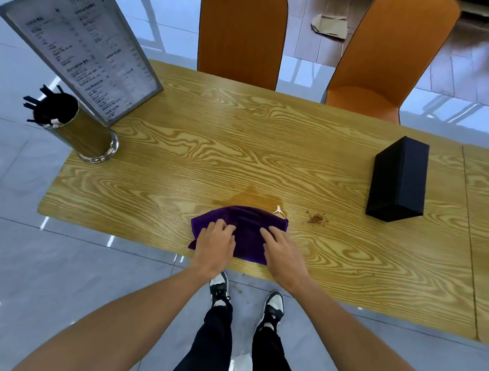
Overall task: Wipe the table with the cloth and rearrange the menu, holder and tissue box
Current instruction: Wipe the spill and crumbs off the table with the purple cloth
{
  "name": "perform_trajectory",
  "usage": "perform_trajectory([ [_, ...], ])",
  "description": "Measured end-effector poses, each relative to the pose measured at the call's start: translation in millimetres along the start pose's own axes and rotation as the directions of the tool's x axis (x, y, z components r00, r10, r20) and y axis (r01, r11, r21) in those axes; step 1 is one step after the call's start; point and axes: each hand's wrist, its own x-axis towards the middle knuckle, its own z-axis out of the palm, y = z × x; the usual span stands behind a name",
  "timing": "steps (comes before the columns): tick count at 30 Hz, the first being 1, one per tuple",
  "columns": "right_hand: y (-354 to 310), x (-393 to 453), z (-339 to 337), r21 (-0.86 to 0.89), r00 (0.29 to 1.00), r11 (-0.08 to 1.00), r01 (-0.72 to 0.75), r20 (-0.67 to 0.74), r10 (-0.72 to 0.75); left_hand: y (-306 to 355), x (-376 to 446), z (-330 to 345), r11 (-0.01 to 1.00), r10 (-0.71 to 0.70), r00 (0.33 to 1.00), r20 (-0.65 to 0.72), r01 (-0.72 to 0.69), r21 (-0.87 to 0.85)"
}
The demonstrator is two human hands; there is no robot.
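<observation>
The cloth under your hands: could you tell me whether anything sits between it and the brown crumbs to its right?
Nothing visible does. Bare wood lies between the purple cloth and the crumbs; the black tissue box stands farther right, beyond them.

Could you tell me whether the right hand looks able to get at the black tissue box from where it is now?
Probably yes: the right hand rests on the purple cloth, and only bare table and crumbs lie before the tissue box.
</observation>
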Motion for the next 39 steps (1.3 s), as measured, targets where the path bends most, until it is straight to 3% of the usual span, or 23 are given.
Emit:
perform_trajectory([
  [4, -11, 1, 18, -0.013, 0.988, 0.991, -0.134, 0.083, 0.134, -6, -15, 20, 0.994, -0.097, 0.995, 0.006, 0.096, 0.058],
  [7, -13, -4, 29, -0.093, 0.97, 0.969, -0.23, 0.056, 0.236, -14, -17, 26, 0.982, -0.16, 0.987, 0.024, 0.157, 0.102],
  [13, -30, 5, 44, -0.016, 0.926, 0.926, -0.378, 0.023, 0.378, -24, -4, 35, 0.988, -0.137, 0.987, 0.079, 0.129, 0.089],
  [17, -30, 23, 42, 0.032, 0.9, 0.899, -0.436, 0.018, 0.436, -24, 14, 34, 0.993, -0.107, 0.99, 0.091, 0.112, -0.043],
  [21, -18, 49, 36, 0.06, 0.903, 0.901, -0.429, 0.005, 0.43, -26, 39, 30, 0.983, -0.082, 0.993, 0.089, 0.095, -0.154],
  [26, 2, 86, 23, 0.016, 0.932, 0.932, -0.362, 0.028, 0.361, -27, 79, 23, 0.992, -0.045, 0.992, 0.117, 0.058, -0.11],
  [39, 26, 197, -19, 0.075, 0.99, 0.991, -0.113, 0.088, 0.106, -31, 211, -11, 0.96, 0.255, 0.951, 0.173, -0.228, -0.163],
])
